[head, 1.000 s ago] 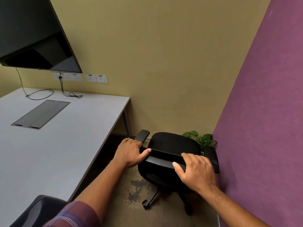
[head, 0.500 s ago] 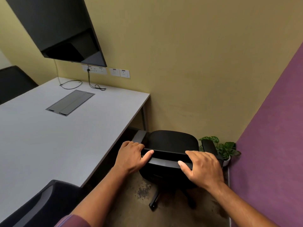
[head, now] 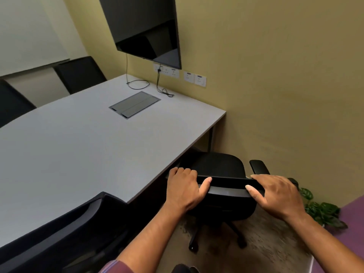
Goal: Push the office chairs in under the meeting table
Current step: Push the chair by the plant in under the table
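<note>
A black office chair (head: 220, 166) stands by the right end of the grey meeting table (head: 82, 146), its seat partly under the table edge. My left hand (head: 184, 189) grips the left end of the chair's backrest top. My right hand (head: 275, 192) holds the right end of the same backrest. One armrest (head: 259, 166) sticks out on the right. A second black chair (head: 65, 233) sits at the table's near edge, bottom left. Two more black chairs (head: 78, 73) stand at the far side.
A dark screen (head: 145, 26) hangs on the yellow wall above wall sockets (head: 194, 78), with cables (head: 137, 84) lying on the table. A cable hatch (head: 135, 104) is set in the tabletop. A potted plant (head: 323, 210) stands on the floor by the purple wall (head: 346, 213).
The chair has rolled left toward the table, its seat and left armrest now partly under the edge. My view has swung left, bringing the far chairs into sight. Both hands stay on the backrest.
</note>
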Demonstrator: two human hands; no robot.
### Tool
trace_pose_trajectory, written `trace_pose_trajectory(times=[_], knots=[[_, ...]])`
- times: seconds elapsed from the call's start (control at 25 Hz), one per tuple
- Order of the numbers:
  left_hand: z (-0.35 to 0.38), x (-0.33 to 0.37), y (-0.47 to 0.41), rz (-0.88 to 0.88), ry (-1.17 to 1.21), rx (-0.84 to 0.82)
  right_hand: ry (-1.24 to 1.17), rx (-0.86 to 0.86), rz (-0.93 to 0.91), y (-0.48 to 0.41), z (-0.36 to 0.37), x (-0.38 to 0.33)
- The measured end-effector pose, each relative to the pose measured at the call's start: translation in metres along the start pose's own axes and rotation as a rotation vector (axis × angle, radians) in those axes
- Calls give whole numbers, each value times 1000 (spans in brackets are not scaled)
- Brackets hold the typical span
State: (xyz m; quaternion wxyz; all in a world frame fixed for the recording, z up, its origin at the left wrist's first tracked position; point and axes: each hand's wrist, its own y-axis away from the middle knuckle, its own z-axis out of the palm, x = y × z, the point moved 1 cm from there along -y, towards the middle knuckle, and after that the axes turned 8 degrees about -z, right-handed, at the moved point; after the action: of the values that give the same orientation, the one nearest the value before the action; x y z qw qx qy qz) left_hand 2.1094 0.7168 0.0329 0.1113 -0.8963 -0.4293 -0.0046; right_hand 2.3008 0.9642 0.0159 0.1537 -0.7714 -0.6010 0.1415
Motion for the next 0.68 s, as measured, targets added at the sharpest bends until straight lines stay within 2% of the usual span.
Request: trace_pose_trajectory(times=[0.2, 0.68], knots=[[5, 6, -11, -132, -16, -21, -56, -24, -105, -50, 25, 32], [18, 8, -67, -313, -72, -102, -181, -116, -409, -192, 84, 84]])
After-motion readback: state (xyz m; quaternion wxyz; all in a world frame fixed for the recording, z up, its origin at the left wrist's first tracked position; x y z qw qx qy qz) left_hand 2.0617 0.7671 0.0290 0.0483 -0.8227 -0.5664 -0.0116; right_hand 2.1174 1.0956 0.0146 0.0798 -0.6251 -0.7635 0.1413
